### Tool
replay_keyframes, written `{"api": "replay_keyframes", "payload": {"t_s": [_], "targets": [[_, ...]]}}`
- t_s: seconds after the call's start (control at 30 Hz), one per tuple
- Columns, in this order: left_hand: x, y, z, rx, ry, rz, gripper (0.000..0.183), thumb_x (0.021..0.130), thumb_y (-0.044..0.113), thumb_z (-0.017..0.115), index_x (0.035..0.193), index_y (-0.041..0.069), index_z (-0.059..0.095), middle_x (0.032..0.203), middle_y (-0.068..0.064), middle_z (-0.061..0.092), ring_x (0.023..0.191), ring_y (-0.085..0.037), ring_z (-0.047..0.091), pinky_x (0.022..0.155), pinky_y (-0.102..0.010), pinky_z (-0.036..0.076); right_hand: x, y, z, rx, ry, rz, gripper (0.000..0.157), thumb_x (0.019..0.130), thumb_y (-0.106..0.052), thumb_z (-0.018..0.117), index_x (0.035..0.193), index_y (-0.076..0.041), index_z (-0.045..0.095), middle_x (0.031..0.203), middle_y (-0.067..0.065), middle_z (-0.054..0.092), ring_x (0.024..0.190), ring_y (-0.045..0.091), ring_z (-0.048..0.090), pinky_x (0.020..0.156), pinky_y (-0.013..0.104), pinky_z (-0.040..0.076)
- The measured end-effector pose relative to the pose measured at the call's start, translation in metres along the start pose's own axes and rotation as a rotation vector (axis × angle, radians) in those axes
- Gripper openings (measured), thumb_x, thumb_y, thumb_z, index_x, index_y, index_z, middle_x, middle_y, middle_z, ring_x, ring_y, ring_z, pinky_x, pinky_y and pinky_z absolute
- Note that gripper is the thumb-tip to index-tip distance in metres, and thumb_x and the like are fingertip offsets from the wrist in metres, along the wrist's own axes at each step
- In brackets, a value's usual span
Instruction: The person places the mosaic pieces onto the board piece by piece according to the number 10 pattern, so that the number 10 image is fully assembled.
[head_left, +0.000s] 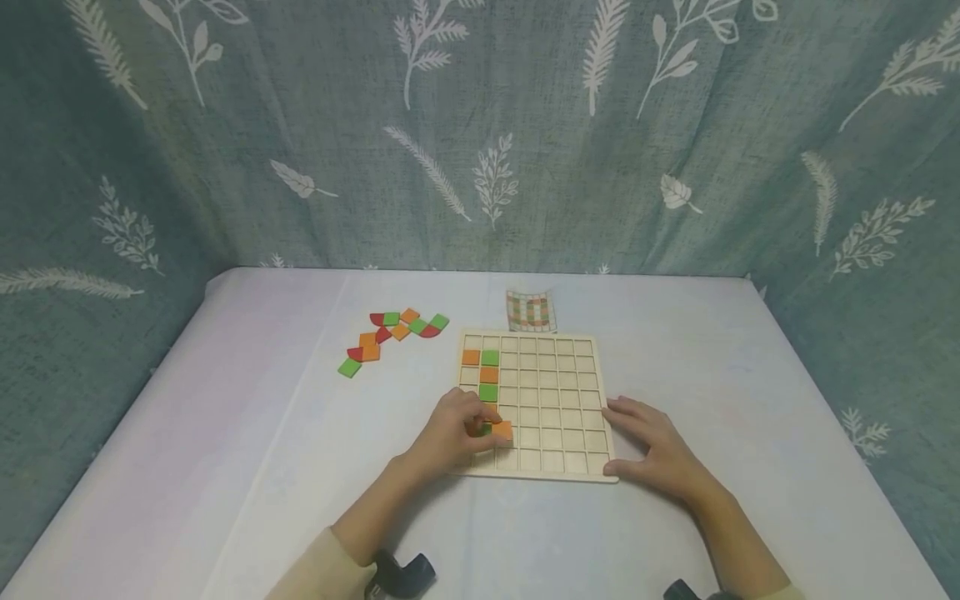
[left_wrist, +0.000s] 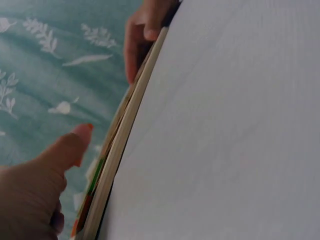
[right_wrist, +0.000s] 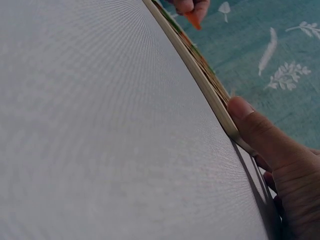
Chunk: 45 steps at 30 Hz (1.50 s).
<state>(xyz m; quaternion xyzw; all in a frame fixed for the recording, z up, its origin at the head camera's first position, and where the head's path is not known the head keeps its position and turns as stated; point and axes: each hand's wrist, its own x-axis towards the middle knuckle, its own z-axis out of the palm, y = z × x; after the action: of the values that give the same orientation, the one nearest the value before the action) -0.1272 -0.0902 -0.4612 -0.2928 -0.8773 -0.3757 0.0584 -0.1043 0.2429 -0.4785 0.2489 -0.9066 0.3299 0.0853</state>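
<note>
My left hand point(head_left: 452, 432) pinches an orange square tile point(head_left: 503, 430) between thumb and fingers, just above the lower left of a wooden grid board point(head_left: 561, 417). Green and orange tiles sit in the second column of the board, among them a green tile point(head_left: 489, 392); one orange tile point(head_left: 470, 357) is in the first column. The left fingers partly cover the lower tiles. At the board's right edge rests my right hand point(head_left: 656, 446), fingers extended along the side. Its thumb point(right_wrist: 250, 116) touches the near right corner.
Loose red, green and orange pieces point(head_left: 370, 352) lie scattered on the white tabletop point(head_left: 270, 417), left of the board. A small checked pattern card point(head_left: 531, 312) lies behind the board. A green leaf-patterned curtain point(head_left: 450, 183) surrounds the table's back and sides.
</note>
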Motion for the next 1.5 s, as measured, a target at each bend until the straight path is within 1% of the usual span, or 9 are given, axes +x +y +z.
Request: {"api": "replay_keyframes", "payload": {"t_s": [0.1, 0.27, 0.5, 0.73, 0.9, 1.03, 1.17, 1.37, 1.5], "targets": [[0.001, 0.002, 0.002, 0.054, 0.006, 0.022, 0.026, 0.069, 0.031, 0.083, 0.087, 0.016, 0.071, 0.065, 0.011, 0.046, 0.071, -0.007, 0.036, 0.070, -0.026, 0.032, 0.001, 0.000, 0.000, 0.004, 0.000, -0.006, 0.075, 0.059, -0.032, 0.086, 0.123, -0.004, 0.060, 0.132, 0.012, 0.054, 0.125, 0.036, 0.041, 0.099, 0.055, 0.028], [0.000, 0.004, 0.005, 0.106, 0.013, 0.006, 0.026, 0.069, 0.031, 0.083, 0.086, 0.016, 0.071, 0.068, 0.011, 0.049, 0.070, -0.008, 0.035, 0.069, -0.026, 0.030, 0.003, -0.001, 0.001, -0.001, -0.002, -0.014, 0.075, 0.059, -0.033, 0.086, 0.123, -0.004, 0.060, 0.132, 0.011, 0.054, 0.126, 0.035, 0.041, 0.099, 0.054, 0.029], [0.002, 0.007, 0.010, 0.094, -0.035, -0.082, 0.028, 0.068, 0.035, 0.083, 0.089, 0.020, 0.075, 0.080, 0.011, 0.059, 0.071, -0.007, 0.036, 0.069, -0.026, 0.030, 0.000, -0.001, -0.001, -0.003, -0.005, 0.018, 0.075, 0.059, -0.034, 0.086, 0.123, -0.005, 0.060, 0.132, 0.012, 0.054, 0.126, 0.036, 0.041, 0.099, 0.056, 0.029], [0.002, 0.013, 0.007, 0.061, -0.045, -0.125, 0.031, 0.067, 0.037, 0.083, 0.092, 0.019, 0.077, 0.078, 0.010, 0.053, 0.072, -0.008, 0.036, 0.070, -0.028, 0.028, -0.003, -0.001, -0.001, 0.002, -0.012, 0.043, 0.076, 0.061, -0.037, 0.085, 0.124, -0.005, 0.060, 0.133, 0.012, 0.053, 0.125, 0.038, 0.041, 0.099, 0.058, 0.029], [0.009, 0.004, -0.002, -0.028, 0.067, -0.189, 0.029, 0.071, 0.030, 0.082, 0.095, 0.015, 0.076, 0.077, 0.006, 0.055, 0.075, -0.011, 0.040, 0.073, -0.032, 0.029, -0.004, -0.001, -0.001, 0.007, -0.003, 0.029, 0.075, 0.061, -0.035, 0.085, 0.125, -0.005, 0.060, 0.133, 0.012, 0.053, 0.126, 0.038, 0.041, 0.099, 0.058, 0.029], [0.016, -0.009, -0.015, -0.039, 0.174, -0.259, 0.029, 0.072, 0.026, 0.081, 0.097, 0.013, 0.075, 0.084, 0.000, 0.059, 0.080, -0.016, 0.042, 0.075, -0.034, 0.030, -0.003, -0.002, 0.000, 0.000, -0.002, 0.022, 0.075, 0.060, -0.037, 0.085, 0.124, -0.006, 0.060, 0.133, 0.012, 0.054, 0.125, 0.037, 0.042, 0.099, 0.057, 0.029], [0.021, -0.019, -0.028, -0.012, 0.204, -0.336, 0.031, 0.075, 0.028, 0.079, 0.102, 0.014, 0.074, 0.092, -0.004, 0.059, 0.087, -0.019, 0.044, 0.076, -0.035, 0.031, -0.002, -0.002, 0.001, -0.003, -0.005, 0.012, 0.075, 0.060, -0.036, 0.085, 0.124, -0.005, 0.060, 0.132, 0.012, 0.054, 0.125, 0.037, 0.042, 0.099, 0.056, 0.028], [0.030, -0.039, -0.040, 0.037, 0.258, -0.374, 0.034, 0.078, 0.028, 0.077, 0.108, 0.013, 0.072, 0.094, -0.007, 0.058, 0.092, -0.024, 0.046, 0.082, -0.041, 0.032, -0.002, 0.000, 0.002, -0.013, -0.005, 0.011, 0.075, 0.060, -0.035, 0.085, 0.124, -0.005, 0.060, 0.132, 0.012, 0.054, 0.125, 0.037, 0.041, 0.099, 0.056, 0.028], [0.041, -0.058, -0.046, 0.051, 0.313, -0.431, 0.036, 0.079, 0.026, 0.076, 0.111, 0.011, 0.070, 0.097, -0.012, 0.058, 0.095, -0.029, 0.045, 0.084, -0.044, 0.034, -0.001, 0.001, 0.001, -0.018, 0.003, 0.003, 0.075, 0.059, -0.035, 0.085, 0.123, -0.004, 0.060, 0.132, 0.012, 0.054, 0.125, 0.037, 0.042, 0.099, 0.055, 0.029]]}}
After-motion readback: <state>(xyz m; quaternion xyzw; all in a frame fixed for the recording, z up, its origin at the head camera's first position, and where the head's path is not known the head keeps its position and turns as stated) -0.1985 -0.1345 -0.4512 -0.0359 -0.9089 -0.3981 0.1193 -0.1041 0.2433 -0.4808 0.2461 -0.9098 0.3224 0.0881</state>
